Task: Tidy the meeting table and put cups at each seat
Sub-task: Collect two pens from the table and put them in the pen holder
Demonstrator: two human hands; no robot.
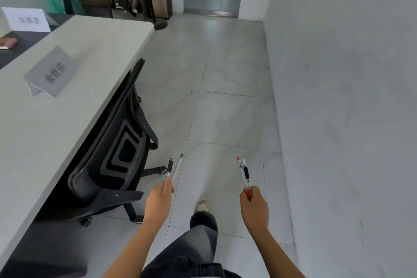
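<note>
Now the left hand (158, 198) holds two pens (174, 167) tight, and the right hand (255, 206) holds two more pens (244, 172). All point forward. The table (94, 36) lies to the left, nearer the left hand.

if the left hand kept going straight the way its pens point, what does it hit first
Probably nothing nearby. The left hand aims its pens up-forward over bare floor, just right of the office chair and table corner. Depth is unclear, so a chair brush is possible.
</note>
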